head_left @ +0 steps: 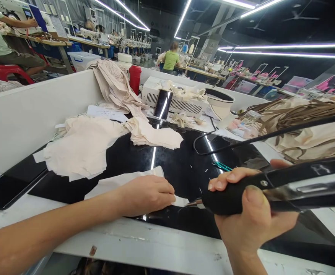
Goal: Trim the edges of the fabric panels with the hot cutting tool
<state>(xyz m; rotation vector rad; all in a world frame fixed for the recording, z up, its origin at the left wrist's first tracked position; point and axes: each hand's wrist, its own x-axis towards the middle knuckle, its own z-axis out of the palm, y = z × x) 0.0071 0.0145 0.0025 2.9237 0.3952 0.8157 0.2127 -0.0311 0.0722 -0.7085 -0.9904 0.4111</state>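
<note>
Right hand [253, 214] grips the black cutting tool [270, 191], its tip beside left-hand fingers [161, 193] pressing the fabric piece [121, 183] flat — one slip could catch them.

No legible text, label, brand or number appears anywhere. The black tool [270, 191] shows a faint pale mark on its body — too blurred to read. Papers [107, 113] near the bench's far edge carry print — too small to read.

A heap of cream cloth pieces [83, 147] lies on the black bench [181, 164]. Behind it stand a red flask [134, 78], a white box [174, 100] and a bowl [219, 103].
</note>
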